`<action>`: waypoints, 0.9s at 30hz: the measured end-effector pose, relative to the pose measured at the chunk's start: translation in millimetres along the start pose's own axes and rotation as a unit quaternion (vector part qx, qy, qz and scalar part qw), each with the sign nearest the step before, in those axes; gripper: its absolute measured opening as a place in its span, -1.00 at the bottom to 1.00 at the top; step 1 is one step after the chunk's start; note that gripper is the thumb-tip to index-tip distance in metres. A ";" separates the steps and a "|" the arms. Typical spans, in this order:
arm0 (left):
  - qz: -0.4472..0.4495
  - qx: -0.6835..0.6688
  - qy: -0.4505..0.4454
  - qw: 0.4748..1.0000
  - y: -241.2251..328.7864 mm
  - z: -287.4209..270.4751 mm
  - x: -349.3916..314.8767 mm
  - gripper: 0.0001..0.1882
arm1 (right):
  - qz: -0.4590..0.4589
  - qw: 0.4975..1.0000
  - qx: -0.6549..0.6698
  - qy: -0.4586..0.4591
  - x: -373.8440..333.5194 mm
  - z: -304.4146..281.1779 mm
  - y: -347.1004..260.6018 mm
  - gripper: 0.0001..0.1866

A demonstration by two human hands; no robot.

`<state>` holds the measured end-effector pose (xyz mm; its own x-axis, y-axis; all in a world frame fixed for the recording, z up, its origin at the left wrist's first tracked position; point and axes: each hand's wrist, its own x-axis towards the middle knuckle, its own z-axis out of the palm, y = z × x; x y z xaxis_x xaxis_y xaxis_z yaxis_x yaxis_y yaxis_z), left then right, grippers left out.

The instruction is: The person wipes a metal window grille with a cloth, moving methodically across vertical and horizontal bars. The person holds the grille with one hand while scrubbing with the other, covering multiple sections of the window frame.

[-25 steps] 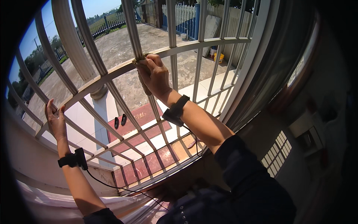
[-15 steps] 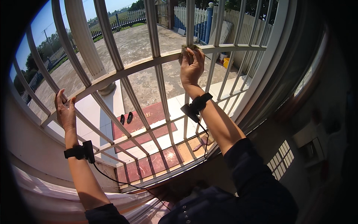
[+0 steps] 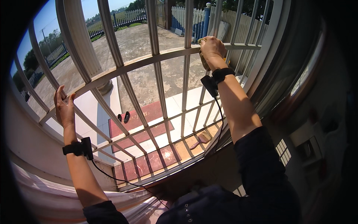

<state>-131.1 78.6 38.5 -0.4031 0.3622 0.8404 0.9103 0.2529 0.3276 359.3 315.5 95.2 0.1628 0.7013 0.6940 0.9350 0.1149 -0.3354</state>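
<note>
right hand (image 3: 212,46) clenched round yellowish cloth (image 3: 203,59) against white window bars (image 3: 156,59); left hand (image 3: 64,108) open on rail

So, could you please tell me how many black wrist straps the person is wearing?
2: one wrist strap on the left wrist at lower left, one on the right wrist below the window grille's top rail; none seems hidden.

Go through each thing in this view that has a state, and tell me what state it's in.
Right hand: closed on a yellowish cloth, pressed to the horizontal rail.
Left hand: open, gripping a bar of the white window grille.
Pair of dark slippers: lying on the ground outside.
</note>
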 end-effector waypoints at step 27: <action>-0.045 -0.002 -0.017 0.999 26.4 -12.2 -4.8 -0.43 | -0.184 0.981 0.058 -0.027 -60.1 -7.2 -101.1 -0.80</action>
<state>-104.0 72.6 48.4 -0.4866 0.3676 0.7925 0.8703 0.2833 0.4029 257.2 256.6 91.9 -0.1987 0.6325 0.7486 0.8845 0.4448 -0.1410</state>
